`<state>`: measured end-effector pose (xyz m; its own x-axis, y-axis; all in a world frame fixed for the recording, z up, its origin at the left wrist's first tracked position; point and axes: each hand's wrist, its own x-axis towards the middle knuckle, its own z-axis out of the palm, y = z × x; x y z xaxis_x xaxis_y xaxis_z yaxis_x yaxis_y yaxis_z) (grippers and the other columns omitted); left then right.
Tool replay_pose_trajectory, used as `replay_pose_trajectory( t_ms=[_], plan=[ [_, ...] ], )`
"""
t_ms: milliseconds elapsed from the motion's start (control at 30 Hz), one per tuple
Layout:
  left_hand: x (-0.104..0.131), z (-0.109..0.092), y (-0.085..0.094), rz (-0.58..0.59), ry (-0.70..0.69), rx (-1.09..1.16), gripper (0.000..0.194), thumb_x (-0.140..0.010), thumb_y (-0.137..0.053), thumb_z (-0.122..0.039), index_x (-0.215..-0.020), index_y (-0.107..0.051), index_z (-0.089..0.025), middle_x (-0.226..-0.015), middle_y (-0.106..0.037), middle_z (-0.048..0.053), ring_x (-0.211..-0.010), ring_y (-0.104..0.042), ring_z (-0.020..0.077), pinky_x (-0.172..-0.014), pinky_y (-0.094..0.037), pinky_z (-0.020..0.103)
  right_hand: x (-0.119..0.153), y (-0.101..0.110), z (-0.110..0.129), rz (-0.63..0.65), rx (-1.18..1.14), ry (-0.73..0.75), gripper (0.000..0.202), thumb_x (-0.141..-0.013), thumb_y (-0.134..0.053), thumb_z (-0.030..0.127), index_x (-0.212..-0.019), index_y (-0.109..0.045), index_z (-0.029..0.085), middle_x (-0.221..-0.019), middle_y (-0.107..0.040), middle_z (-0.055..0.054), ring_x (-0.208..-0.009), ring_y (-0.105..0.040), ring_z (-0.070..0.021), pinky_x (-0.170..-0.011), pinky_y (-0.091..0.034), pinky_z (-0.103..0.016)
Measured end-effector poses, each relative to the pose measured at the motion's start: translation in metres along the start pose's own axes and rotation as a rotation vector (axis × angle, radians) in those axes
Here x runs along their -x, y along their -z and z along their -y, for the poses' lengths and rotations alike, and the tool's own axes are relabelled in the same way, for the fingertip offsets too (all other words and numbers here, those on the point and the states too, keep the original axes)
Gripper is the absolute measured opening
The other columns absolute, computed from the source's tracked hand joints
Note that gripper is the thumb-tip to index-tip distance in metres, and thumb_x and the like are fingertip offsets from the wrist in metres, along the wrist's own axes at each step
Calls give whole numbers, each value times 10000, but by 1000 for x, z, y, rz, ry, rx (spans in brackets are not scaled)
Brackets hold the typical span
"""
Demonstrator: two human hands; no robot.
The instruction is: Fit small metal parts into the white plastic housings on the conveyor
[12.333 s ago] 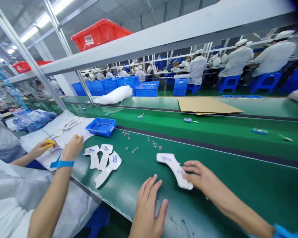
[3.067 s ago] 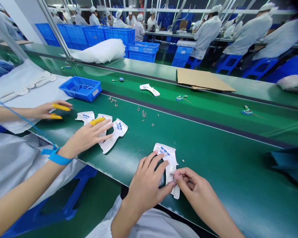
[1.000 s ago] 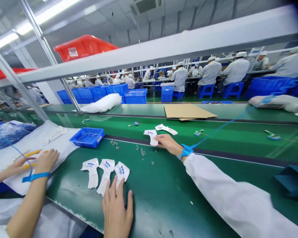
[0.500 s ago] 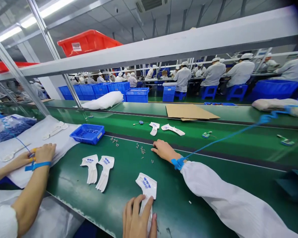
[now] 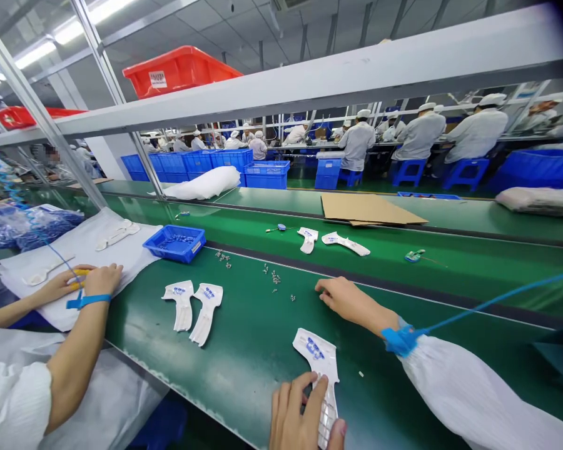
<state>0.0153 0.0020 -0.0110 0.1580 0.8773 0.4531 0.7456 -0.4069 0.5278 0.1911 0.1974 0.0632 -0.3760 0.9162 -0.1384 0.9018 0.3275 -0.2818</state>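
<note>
My left hand (image 5: 304, 412) is at the bottom centre, its fingers and thumb around the lower part of a white handle-shaped plastic shell (image 5: 316, 353) with blue marks, which lies on the green table (image 5: 244, 369). Above it, my right hand (image 5: 344, 301), a blue strap at its wrist, hovers with curled fingers; anything between the fingertips is too small to make out. Small metal screws (image 5: 275, 277) lie in loose groups left of my right hand. Two more white shells (image 5: 207, 310) lie side by side further left.
A blue tray (image 5: 176, 244) of small blue parts stands at the left. Beside it, a co-worker's hands (image 5: 101, 281) hold something yellow. Two white pieces (image 5: 346, 242) and small wired parts (image 5: 414, 255) lie on the green strip behind. Cardboard (image 5: 370, 208) lies further back.
My right hand has moved right, away from the screws, with its fingers more curled. My left hand remains on the shell. The whole view has shifted slightly.
</note>
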Motion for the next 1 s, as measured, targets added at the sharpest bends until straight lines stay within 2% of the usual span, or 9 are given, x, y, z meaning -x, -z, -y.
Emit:
replay_pose_trajectory(
  t_ms=[100,200,400,500,567,633,733,867,1000],
  plan=[
    [-8,-9,13,76,75,70,371,-923,-528,-214,-1286,-576,-267,-1230,-625,102,-1015,-606,266,-861,-528,422,36,-6,1,5,-223,20,317,-993,-404,260,-1233,-599,188,-1034,-697,-82,-925,-657,-213,-752,-465,-296],
    [-18,-12,25,142,146,124,346,-973,-465,-213,-1309,-535,-258,-1249,-587,101,-1096,-562,260,-921,-504,437,73,-17,18,18,-468,64,360,-1013,-372,361,-1305,-541,234,-969,-687,-38,-839,-640,-186,-737,-469,-299],
    [-24,-4,31,142,169,142,305,-985,-474,-215,-1284,-523,-246,-1206,-594,85,-1098,-540,249,-935,-488,433,125,-56,59,-24,-629,12,390,-1021,-343,371,-1349,-499,229,-1135,-652,-77,-1039,-611,-208,-891,-472,-341],
    [-20,-4,30,174,137,112,322,-979,-443,-163,-1281,-519,-244,-1200,-615,76,-1090,-545,246,-934,-489,438,138,-73,68,-101,-624,-45,386,-1019,-342,362,-1334,-515,220,-1097,-658,-84,-1014,-616,-218,-885,-483,-357],
    [-18,-4,32,216,92,77,397,-967,-405,-112,-1336,-485,-235,-1296,-588,85,-1173,-520,254,-984,-471,456,143,-79,70,-152,-609,-57,374,-1017,-354,355,-1324,-527,231,-1070,-664,-75,-969,-624,-214,-866,-494,-354],
    [-19,-4,36,275,29,46,481,-960,-385,-90,-1422,-411,-222,-1440,-503,90,-1324,-426,269,-1066,-423,479,146,-82,71,-192,-595,-46,366,-1012,-372,346,-1328,-527,244,-1027,-672,-61,-915,-631,-207,-830,-509,-342],
    [-22,-2,45,385,-48,34,548,-978,-422,-160,-1508,-293,-211,-1545,-400,84,-1459,-268,277,-1137,-364,504,149,-82,72,-251,-573,-23,376,-1004,-395,328,-1352,-512,245,-971,-677,-54,-853,-638,-203,-777,-527,-325],
    [-24,-1,53,484,-74,14,521,-968,-529,-313,-1467,-388,-259,-1528,-434,71,-1460,-289,306,-1135,-360,556,154,-84,72,-269,-552,-4,375,-1014,-393,334,-1359,-516,254,-987,-679,-61,-841,-645,-197,-761,-540,-314],
    [-23,-3,50,484,-53,-22,482,-963,-547,-343,-1427,-449,-258,-1529,-433,62,-1443,-320,308,-1142,-343,564,159,-86,70,-300,-525,3,372,-1024,-387,328,-1370,-495,248,-984,-676,-51,-853,-638,-186,-782,-538,-305]
  ],
)
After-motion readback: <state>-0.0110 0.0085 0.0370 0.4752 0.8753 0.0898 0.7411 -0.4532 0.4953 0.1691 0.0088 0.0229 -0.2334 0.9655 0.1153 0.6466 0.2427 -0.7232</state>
